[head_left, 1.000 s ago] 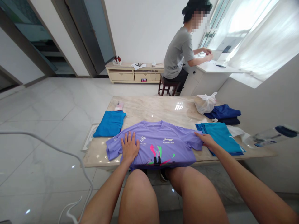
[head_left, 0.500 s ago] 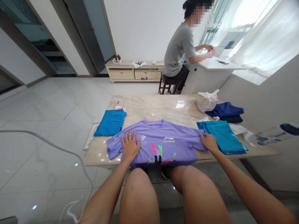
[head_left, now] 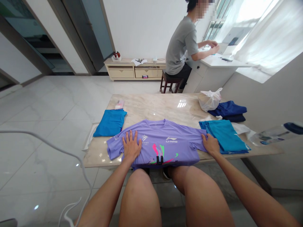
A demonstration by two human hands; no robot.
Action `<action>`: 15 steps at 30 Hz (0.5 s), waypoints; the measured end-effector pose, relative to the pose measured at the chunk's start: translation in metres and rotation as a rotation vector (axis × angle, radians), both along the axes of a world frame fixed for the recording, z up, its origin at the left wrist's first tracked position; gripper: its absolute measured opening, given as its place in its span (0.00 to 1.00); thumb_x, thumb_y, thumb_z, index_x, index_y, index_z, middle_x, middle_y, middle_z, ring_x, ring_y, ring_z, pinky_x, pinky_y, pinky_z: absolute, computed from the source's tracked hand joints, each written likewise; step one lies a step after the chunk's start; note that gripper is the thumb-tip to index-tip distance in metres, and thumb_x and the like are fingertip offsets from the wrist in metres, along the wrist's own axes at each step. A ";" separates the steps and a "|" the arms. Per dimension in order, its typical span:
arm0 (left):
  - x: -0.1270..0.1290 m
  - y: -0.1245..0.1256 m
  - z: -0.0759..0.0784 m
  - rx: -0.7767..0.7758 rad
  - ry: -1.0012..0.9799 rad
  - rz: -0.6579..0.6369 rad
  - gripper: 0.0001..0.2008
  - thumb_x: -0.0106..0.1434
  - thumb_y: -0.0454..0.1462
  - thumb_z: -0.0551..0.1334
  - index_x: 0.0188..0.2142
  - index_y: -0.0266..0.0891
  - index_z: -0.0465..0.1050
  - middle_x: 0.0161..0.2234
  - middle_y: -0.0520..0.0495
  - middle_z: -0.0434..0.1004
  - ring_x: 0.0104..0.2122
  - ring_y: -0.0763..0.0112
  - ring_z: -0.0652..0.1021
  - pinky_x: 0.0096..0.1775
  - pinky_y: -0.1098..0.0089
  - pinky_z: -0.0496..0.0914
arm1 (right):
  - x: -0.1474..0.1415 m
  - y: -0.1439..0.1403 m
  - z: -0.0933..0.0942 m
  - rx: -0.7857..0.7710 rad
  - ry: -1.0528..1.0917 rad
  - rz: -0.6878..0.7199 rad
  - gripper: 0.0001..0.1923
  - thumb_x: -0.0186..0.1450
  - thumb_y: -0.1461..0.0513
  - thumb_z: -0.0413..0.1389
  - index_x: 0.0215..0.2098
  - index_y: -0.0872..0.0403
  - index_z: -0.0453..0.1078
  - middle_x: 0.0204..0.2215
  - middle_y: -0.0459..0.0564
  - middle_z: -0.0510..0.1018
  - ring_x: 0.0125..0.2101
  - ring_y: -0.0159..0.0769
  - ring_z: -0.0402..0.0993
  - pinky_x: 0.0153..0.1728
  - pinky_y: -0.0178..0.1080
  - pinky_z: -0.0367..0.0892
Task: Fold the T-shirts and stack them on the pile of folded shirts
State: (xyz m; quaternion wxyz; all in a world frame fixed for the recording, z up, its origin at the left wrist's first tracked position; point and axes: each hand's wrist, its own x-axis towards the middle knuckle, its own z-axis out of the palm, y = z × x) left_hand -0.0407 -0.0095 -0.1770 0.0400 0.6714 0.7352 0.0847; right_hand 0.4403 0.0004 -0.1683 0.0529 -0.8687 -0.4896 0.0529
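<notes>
- Your left hand [head_left: 132,148] lies palm down on the purple T-shirt [head_left: 157,135], fingers spread apart, pressed to the cloth and gripping nothing.
- Your right hand [head_left: 211,145] is clamped on the end of the shirt's sleeve [head_left: 196,142] on your right, fingertips together on the fabric.
- Shirt position: printed side up along the near edge of the table [head_left: 146,105], between two folded bundles, neckline away from you, lower part at the table edge.
- On your left: folded blue cloth [head_left: 110,123], just beside the shirt; pale pink packet [head_left: 119,104] at its far end.
- On your right: folded teal cloth [head_left: 226,135], close to your right hand; contact between them, cannot tell.
- Farther right: clear bottle [head_left: 272,135], dark cap.
- Beyond the teal cloth: tied white plastic bag [head_left: 209,100] next to dark blue cloth [head_left: 228,109].
- Background: person in grey [head_left: 181,47] seated on a dark stool [head_left: 171,81].
</notes>
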 end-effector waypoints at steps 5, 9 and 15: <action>-0.001 -0.001 -0.001 0.014 -0.009 -0.003 0.35 0.79 0.47 0.53 0.81 0.40 0.59 0.81 0.35 0.51 0.80 0.39 0.53 0.77 0.36 0.46 | -0.013 -0.005 0.003 -0.017 -0.018 -0.067 0.33 0.82 0.48 0.43 0.66 0.62 0.75 0.48 0.73 0.84 0.50 0.62 0.85 0.52 0.54 0.75; -0.001 -0.001 -0.002 0.015 0.000 -0.005 0.35 0.79 0.47 0.53 0.81 0.40 0.59 0.81 0.35 0.52 0.80 0.39 0.53 0.77 0.36 0.47 | -0.016 -0.002 0.005 -0.019 -0.015 -0.071 0.33 0.81 0.49 0.43 0.66 0.64 0.75 0.49 0.76 0.83 0.52 0.64 0.84 0.53 0.56 0.75; -0.002 0.002 -0.001 0.025 -0.024 -0.015 0.37 0.79 0.46 0.53 0.82 0.35 0.55 0.81 0.33 0.54 0.80 0.41 0.54 0.77 0.36 0.48 | -0.002 0.005 0.002 -0.028 0.013 -0.040 0.32 0.81 0.48 0.45 0.63 0.63 0.77 0.49 0.74 0.84 0.51 0.60 0.84 0.54 0.52 0.74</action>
